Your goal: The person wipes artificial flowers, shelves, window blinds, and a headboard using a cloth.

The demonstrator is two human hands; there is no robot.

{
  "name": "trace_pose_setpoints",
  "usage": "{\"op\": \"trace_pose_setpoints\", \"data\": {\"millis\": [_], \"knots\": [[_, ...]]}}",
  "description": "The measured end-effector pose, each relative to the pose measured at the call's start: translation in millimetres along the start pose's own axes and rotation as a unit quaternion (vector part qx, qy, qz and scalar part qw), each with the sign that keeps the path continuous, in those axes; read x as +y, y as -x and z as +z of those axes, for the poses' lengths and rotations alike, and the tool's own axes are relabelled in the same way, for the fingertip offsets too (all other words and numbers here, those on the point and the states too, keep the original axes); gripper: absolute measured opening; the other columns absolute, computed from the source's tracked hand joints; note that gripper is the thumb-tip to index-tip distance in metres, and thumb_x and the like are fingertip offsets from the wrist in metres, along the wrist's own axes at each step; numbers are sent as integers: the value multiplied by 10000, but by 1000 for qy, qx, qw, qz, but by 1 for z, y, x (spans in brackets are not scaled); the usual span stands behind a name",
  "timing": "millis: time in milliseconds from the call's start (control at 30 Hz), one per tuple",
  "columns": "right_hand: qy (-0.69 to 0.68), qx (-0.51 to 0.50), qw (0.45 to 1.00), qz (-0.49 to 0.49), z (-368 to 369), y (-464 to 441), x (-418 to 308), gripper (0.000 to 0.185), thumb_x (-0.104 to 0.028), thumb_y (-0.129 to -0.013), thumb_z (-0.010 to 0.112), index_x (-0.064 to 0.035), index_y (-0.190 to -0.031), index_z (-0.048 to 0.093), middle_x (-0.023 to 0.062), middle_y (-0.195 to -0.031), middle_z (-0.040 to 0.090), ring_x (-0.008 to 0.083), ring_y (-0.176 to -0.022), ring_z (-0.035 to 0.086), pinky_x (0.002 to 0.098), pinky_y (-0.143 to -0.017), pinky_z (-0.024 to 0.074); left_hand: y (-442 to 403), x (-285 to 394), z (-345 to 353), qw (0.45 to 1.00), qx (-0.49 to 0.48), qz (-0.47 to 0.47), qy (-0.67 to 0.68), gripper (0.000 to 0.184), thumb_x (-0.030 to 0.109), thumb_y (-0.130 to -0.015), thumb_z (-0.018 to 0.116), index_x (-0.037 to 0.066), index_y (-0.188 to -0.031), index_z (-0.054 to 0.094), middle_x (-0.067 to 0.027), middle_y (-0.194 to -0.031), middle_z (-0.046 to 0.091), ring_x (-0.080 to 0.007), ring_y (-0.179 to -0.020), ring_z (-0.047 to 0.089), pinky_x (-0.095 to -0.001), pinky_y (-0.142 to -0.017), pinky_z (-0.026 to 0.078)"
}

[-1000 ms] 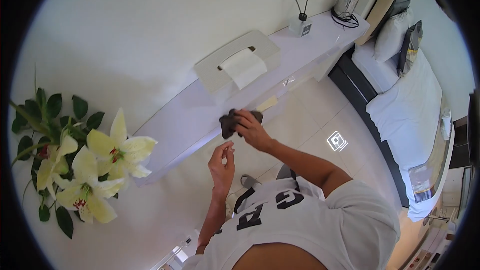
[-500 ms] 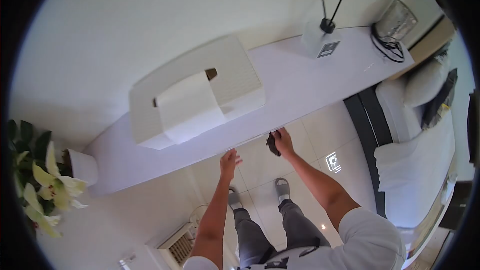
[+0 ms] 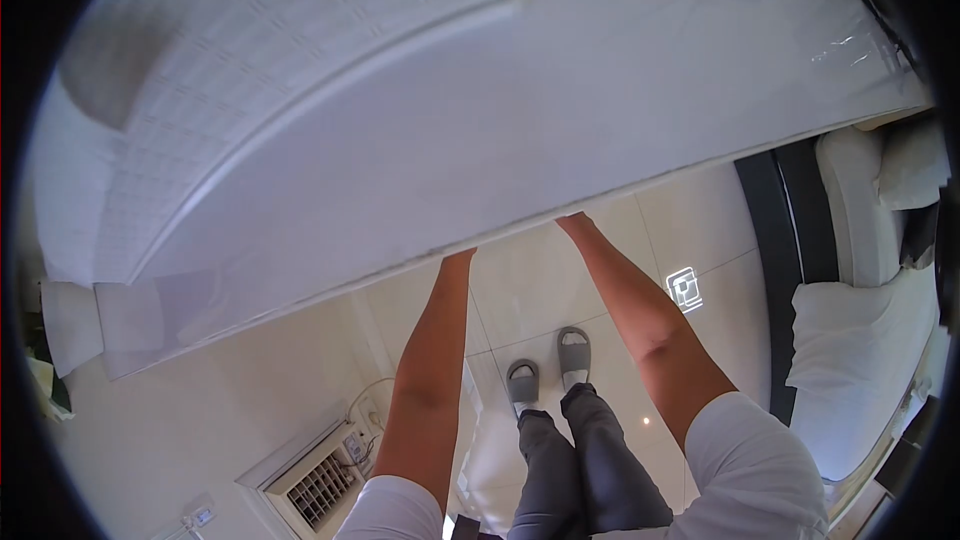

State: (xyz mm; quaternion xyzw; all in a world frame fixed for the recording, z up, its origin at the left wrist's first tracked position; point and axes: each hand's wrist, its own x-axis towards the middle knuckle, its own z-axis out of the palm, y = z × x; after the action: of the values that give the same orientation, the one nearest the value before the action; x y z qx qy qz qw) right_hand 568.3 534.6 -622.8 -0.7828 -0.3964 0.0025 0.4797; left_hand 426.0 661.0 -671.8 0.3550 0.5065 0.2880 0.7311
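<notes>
Both my forearms reach under the front edge of a white shelf-like top (image 3: 430, 160). My left forearm (image 3: 425, 360) disappears beneath the edge at the wrist, and my left hand is hidden there. A little to the right, my right forearm (image 3: 630, 300) also runs in under the edge, hiding my right hand and its fingers. What either hand holds or touches cannot be seen. Above the arms, a large white box with a grid texture (image 3: 330, 30) stands on the top, close to the camera.
A bed with white bedding (image 3: 860, 340) and a dark frame (image 3: 795, 210) is at the right. Glossy floor tiles (image 3: 530, 290) lie below, with my slippered feet (image 3: 574, 350) on them. A grille unit (image 3: 315, 488) is at the lower left, and a white pot (image 3: 72, 325) sits at the left edge.
My view has moved down and closer to the top. Both hands, visible before with a dark crumpled thing in the right one, have gone under the edge. My feet have shifted.
</notes>
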Motion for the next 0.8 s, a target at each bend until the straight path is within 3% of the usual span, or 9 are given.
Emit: {"op": "trace_pose_setpoints", "data": {"millis": [67, 200, 333, 400, 467, 567, 633, 700, 800], "knots": [[-29, -2, 999, 31, 0, 0, -14, 170, -106, -774, 508, -35, -912, 577, 178, -943, 568, 385, -901, 504, 461, -800, 378, -2, -6, -4, 1000, 0, -3, 6, 201, 121, -787, 592, 65, -965, 520, -37, -831, 566, -154, -718, 551, -282, -619, 460], [-74, -41, 996, -8, -7, 2, -66, 222, -35, -739, 505, -30, -954, 562, 185, -952, 556, 394, -930, 478, 448, -831, 360, 13, -3, 0, 996, -36, -44, 64, 178, 63, -760, 601, 59, -925, 534, -16, -756, 552, -107, -629, 509, -238, -541, 406], [-73, -186, 980, -25, -23, 1, -93, 289, -24, -732, 508, -30, -1018, 546, 186, -1010, 538, 377, -1003, 446, 415, -894, 327, 62, 27, 15, 992, -69, -22, 108, 195, 12, -733, 628, 10, -906, 539, 1, -701, 515, -57, -562, 425, -212, -471, 322], [-96, -118, 988, -4, -33, -1, -78, 331, -10, -720, 506, -34, -1049, 537, 184, -1055, 518, 376, -1027, 436, 414, -897, 332, 76, 36, 5, 996, -61, -25, 62, 219, 30, -741, 641, -34, -920, 531, -19, -725, 542, -58, -558, 442, -225, -465, 325], [-53, -48, 997, 20, -43, -8, -38, 374, 7, -700, 502, -43, -1069, 534, 176, -1080, 508, 380, -1044, 422, 422, -897, 335, 89, 43, -20, 995, -95, 7, 9, 250, 76, -779, 627, -51, -965, 518, -47, -794, 565, -102, -647, 520, -231, -520, 383], [82, -5, 996, 42, -44, -12, 20, 440, 32, -670, 496, -55, -1099, 530, 164, -1116, 491, 386, -1070, 402, 435, -898, 339, 121, 74, -62, 996, -41, -7, 76, 266, 84, -800, 606, -50, -1006, 505, -72, -892, 566, -151, -800, 554, -269, -665, 438], [192, 41, 978, -66, -21, -2, 34, 435, 12, -673, 492, -75, -1096, 547, 146, -1138, 490, 365, -1101, 391, 452, -914, 319, 138, 90, -102, 996, -13, 9, 92, 251, 73, -798, 608, -40, -999, 509, -73, -910, 564, -161, -833, 553, -291, -727, 449], [209, 10, 973, -94, 14, 6, 12, 422, -18, -705, 480, -82, -1117, 539, 134, -1169, 481, 354, -1136, 368, 474, -945, 270, 151, 103, -130, 994, -4, 25, 108, 245, 73, -801, 607, -38, -995, 508, -74, -918, 565, -161, -832, 552, -294, -744, 450], [123, -108, 983, -83, 78, 24, -52, 403, -62, -752, 462, -93, -1149, 526, 117, -1215, 467, 336, -1187, 333, 506, -991, 196, 158, 117, -149, 991, 44, 49, 112, 243, 79, -806, 605, -35, -997, 506, -73, -921, 566, -164, -841, 553, -296, -757, 452]]}}
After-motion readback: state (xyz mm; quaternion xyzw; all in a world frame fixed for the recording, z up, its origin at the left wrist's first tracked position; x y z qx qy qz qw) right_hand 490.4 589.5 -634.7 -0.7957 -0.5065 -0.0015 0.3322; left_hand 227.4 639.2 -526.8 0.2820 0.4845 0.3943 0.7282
